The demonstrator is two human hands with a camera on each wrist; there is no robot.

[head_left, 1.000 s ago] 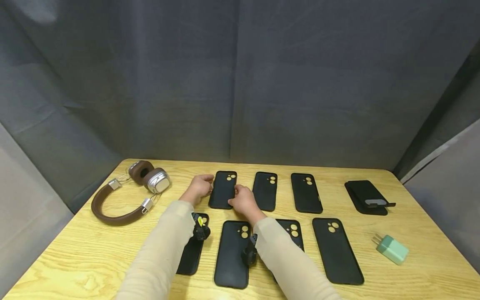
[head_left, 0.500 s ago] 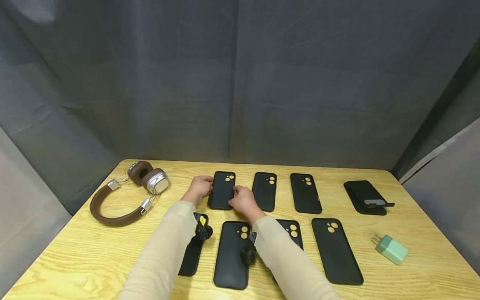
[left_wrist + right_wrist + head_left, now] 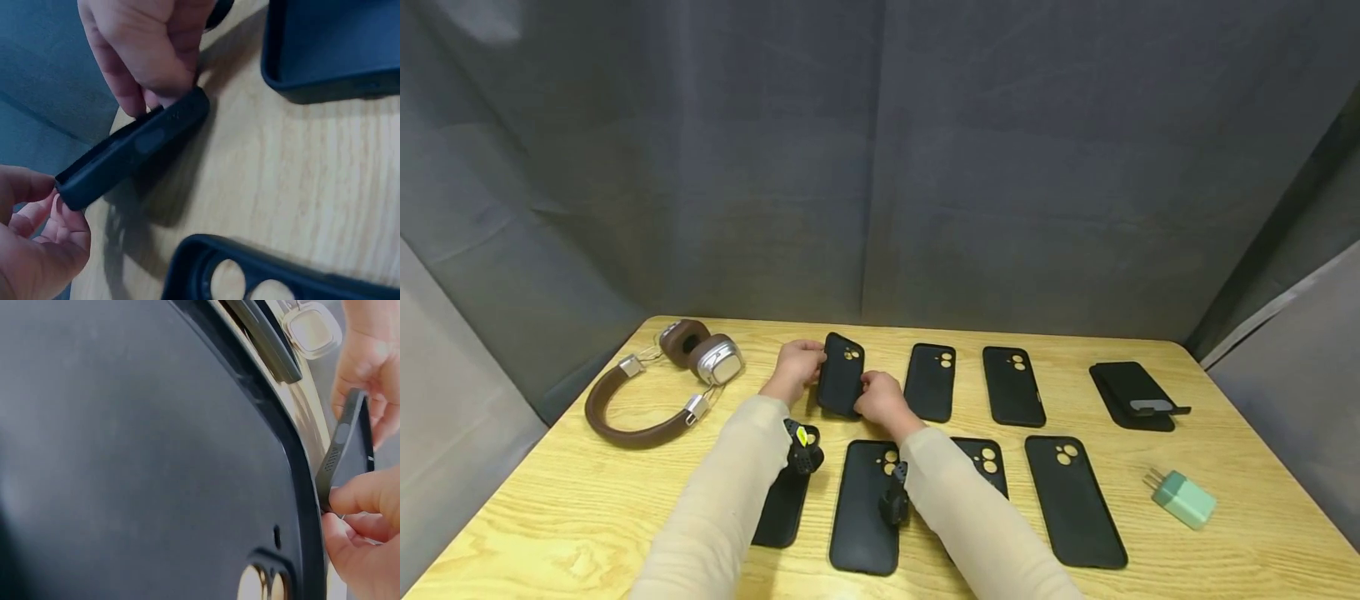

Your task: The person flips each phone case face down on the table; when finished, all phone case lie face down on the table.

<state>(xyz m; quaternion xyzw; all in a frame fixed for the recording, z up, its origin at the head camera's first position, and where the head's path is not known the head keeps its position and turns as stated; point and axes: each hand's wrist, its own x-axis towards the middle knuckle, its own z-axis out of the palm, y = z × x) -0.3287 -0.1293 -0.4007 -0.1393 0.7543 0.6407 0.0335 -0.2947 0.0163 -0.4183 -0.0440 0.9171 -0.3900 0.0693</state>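
Observation:
Between both hands a black phone case [image 3: 840, 377] with round camera cutouts is tilted, its left side raised from the wooden table. My left hand [image 3: 797, 367] pinches its upper left edge. At the lower right corner, my right hand [image 3: 883, 400] pinches the case between thumb and fingers. In the left wrist view the case [image 3: 140, 147] slants between the left hand [image 3: 44, 234] at lower left and the right hand [image 3: 147, 47] above, with a shadow under it. The right wrist view shows the same case [image 3: 344, 444] edge-on, both hands on its ends.
Two more phone cases, a middle one [image 3: 929, 383] and a right one [image 3: 1014, 387], continue the back row. Several lie in front, one [image 3: 863, 517] partly under the right wrist. Brown headphones [image 3: 636, 439] lie left; a black folding stand [image 3: 1131, 392] and green charger [image 3: 1186, 500] lie right.
The held phone case has gone from lying nearly flat to tilted, its left side lifted. My left hand has risen slightly with it; the right hand stays at the lower right corner.

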